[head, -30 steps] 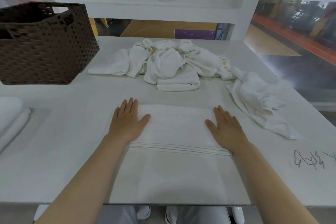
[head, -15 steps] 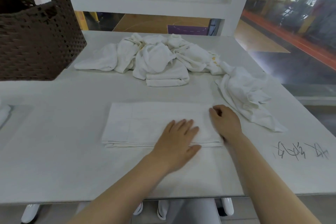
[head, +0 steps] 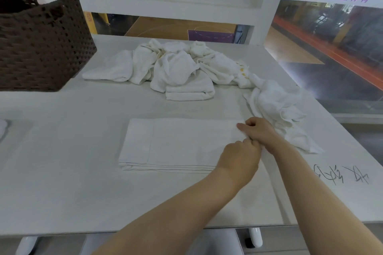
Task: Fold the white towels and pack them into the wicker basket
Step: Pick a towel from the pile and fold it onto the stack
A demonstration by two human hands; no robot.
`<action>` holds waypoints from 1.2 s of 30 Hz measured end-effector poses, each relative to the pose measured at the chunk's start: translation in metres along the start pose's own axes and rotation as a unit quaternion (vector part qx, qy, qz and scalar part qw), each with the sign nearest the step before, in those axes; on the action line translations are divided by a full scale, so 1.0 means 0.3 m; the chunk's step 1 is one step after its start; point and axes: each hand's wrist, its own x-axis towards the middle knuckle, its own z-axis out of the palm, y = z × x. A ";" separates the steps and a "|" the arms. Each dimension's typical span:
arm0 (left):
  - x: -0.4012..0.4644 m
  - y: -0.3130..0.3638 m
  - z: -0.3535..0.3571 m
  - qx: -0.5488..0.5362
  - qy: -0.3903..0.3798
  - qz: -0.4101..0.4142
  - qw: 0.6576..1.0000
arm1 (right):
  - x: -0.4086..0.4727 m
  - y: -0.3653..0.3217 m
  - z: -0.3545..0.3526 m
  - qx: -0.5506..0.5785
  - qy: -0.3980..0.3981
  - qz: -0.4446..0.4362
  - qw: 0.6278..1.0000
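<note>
A white towel (head: 178,143), folded into a flat rectangle, lies on the white table (head: 62,182) in front of me. Both hands are at its right end. My right hand (head: 259,130) pinches the far right corner with curled fingers. My left hand (head: 240,157) grips the near right corner just below it, knuckles toward me. The brown wicker basket (head: 41,47) stands at the far left of the table. A heap of unfolded white towels (head: 176,66) lies at the back middle.
Another crumpled white towel (head: 277,105) lies just right of my hands, touching the folded towel's corner. Black handwriting (head: 342,174) marks the table at the right. A bit of white cloth (head: 3,128) shows at the left edge. A window frame rises behind the table.
My left hand slid from the towel's left side across to its right end and curled onto the near corner. My right hand went from flat to pinching the far corner.
</note>
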 end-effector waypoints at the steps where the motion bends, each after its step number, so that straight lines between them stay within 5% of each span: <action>1: 0.000 -0.013 -0.001 -0.050 0.011 -0.012 0.999 | -0.007 -0.002 -0.006 0.013 0.009 -0.003 1.000; 7: -0.077 -0.107 -0.094 -0.336 0.156 -0.038 0.928 | -0.049 -0.161 -0.031 0.103 0.068 -0.031 0.992; 12: -0.172 -0.221 -0.210 -0.601 0.221 -0.145 0.754 | -0.090 -0.444 0.024 0.226 0.064 -0.074 0.969; 18: -0.346 -0.388 -0.217 -0.692 0.280 -0.265 0.610 | -0.149 -0.712 0.256 0.081 0.041 -0.175 0.980; 24: -0.498 -0.521 -0.194 -0.706 0.300 -0.319 0.556 | -0.210 -0.816 0.490 -0.084 -0.003 -0.206 0.975; 26: -0.538 -0.551 -0.185 -0.704 0.297 -0.336 0.551 | -0.221 -0.833 0.554 -0.132 -0.015 -0.202 0.970; 28: -0.573 -0.573 -0.182 -0.660 0.293 -0.355 0.594 | -0.230 -0.844 0.606 -0.164 -0.026 -0.198 0.966; 32: -0.634 -0.651 -0.164 -0.399 0.300 -0.366 0.785 | -0.233 -0.858 0.679 -0.197 -0.031 -0.203 0.959; 33: -0.648 -0.676 -0.156 -0.369 0.293 -0.371 0.800 | -0.231 -0.860 0.691 -0.200 -0.033 -0.217 0.955; 36: -0.680 -0.720 -0.149 -0.428 0.256 -0.389 0.774 | -0.218 -0.846 0.698 -0.194 -0.059 -0.259 0.944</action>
